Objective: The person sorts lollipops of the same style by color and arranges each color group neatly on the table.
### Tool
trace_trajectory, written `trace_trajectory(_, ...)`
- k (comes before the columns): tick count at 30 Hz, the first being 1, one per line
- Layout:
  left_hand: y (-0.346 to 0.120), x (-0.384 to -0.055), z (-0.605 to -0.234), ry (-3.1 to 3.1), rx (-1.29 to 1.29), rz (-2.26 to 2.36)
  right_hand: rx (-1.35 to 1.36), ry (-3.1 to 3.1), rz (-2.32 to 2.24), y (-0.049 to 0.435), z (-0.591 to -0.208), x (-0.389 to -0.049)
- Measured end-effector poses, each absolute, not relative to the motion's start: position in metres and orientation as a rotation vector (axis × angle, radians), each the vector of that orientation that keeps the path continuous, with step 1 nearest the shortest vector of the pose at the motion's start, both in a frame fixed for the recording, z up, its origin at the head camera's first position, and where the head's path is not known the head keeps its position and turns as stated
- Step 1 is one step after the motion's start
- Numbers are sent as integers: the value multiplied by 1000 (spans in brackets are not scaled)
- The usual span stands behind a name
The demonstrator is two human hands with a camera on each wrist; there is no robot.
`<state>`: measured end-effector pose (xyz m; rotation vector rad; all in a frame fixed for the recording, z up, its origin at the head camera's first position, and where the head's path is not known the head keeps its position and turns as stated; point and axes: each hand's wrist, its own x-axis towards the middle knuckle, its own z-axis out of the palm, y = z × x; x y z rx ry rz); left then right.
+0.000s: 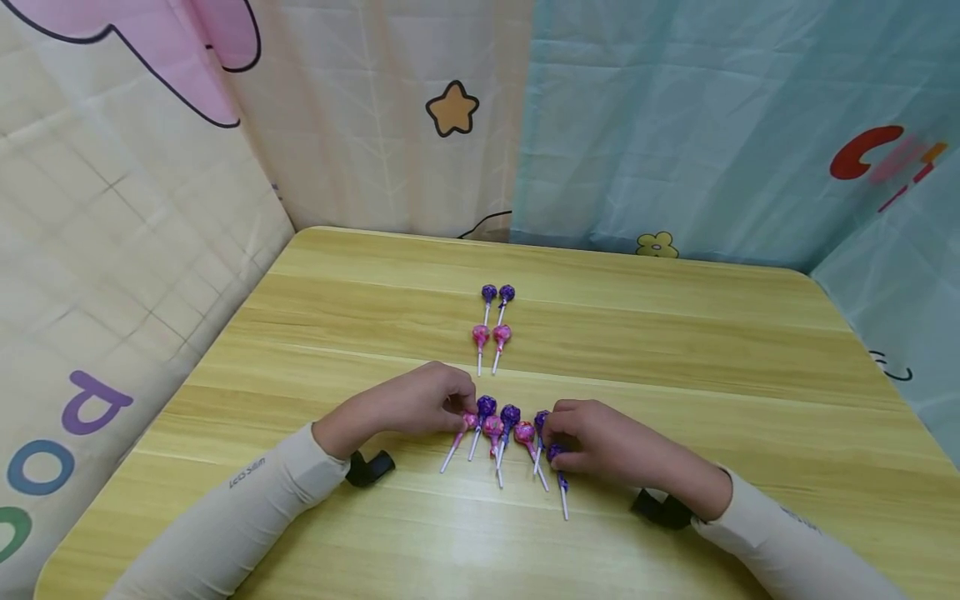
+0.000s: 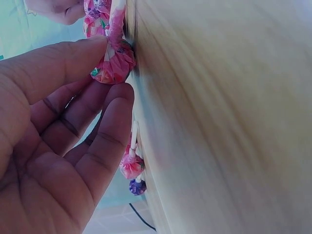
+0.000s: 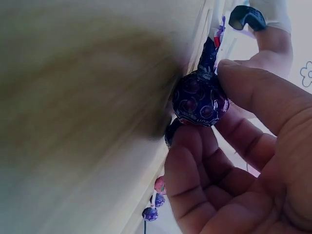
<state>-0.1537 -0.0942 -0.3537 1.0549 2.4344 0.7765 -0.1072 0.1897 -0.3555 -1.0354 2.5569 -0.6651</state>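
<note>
My left hand (image 1: 431, 402) pinches the wrapped head of a pink lollipop (image 2: 114, 66) between thumb and index finger, at the left end of a near row. My right hand (image 1: 603, 437) holds a purple lollipop (image 3: 200, 100) by its head at the right end, its white stick pointing toward me. Between the hands lie more lollipops, among them a purple one (image 1: 487, 406), a pink one (image 1: 492, 427), another purple one (image 1: 510, 415) and another pink one (image 1: 524, 432). A further purple lollipop (image 1: 542, 419) is partly hidden by the right fingertips.
Farther back on the wooden table (image 1: 360, 317), two purple lollipops (image 1: 489, 292) lie above two pink lollipops (image 1: 481, 333), sticks toward me. Black straps (image 1: 369, 469) sit at both wrists. Printed curtains (image 1: 375, 125) stand behind the table and along its sides.
</note>
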Motion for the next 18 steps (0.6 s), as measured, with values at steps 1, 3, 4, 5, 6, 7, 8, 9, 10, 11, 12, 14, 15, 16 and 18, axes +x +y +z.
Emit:
trace_trajectory(1, -94, -154, -354, 2435, 1055, 778, -1028, 2561, -656, 190, -356, -107)
trace_trajectory(3, -94, -154, -354, 2435, 1056, 778, -1011, 2565, -644, 192, -356, -106)
trace_trajectory(4, -94, -154, -354, 2435, 1058, 777, -1004, 2566, -643, 192, -356, -106)
trace_trajectory(5, -94, -154, -354, 2434, 1058, 778, -997, 2565, -644, 193, -356, -105)
trace_trajectory(6, -93, -154, -354, 2434, 1058, 778, -992, 2563, -644, 193, -357, -105)
trace_trajectory(7, -93, -154, -353, 2433, 1058, 779, -986, 2561, -649, 194, -357, -105)
trace_trajectory(8, -93, -154, -353, 2432, 1059, 780, -982, 2558, -655, 195, -357, -105)
trace_trajectory(9, -93, -154, -353, 2431, 1058, 782, -978, 2555, -661, 195, -357, -105)
trace_trajectory(10, -93, -154, -353, 2431, 1060, 781, -975, 2554, -665, 195, -357, -105)
trace_trajectory(11, -93, -153, -353, 2432, 1058, 781, -970, 2553, -669, 196, -357, -105)
trace_trajectory(12, -93, -153, -352, 2433, 1058, 780, -965, 2553, -670, 196, -357, -105)
trace_trajectory(14, -93, -153, -353, 2435, 1056, 777, -958, 2559, -673, 197, -357, -104)
trace_trajectory(15, -93, -153, -353, 2436, 1054, 776, -954, 2560, -674, 197, -358, -104)
trace_trajectory(16, -93, -153, -353, 2436, 1054, 776, -953, 2565, -672, 197, -358, -104)
trace_trajectory(18, -94, -154, -354, 2431, 1058, 779, -956, 2573, -666, 197, -358, -103)
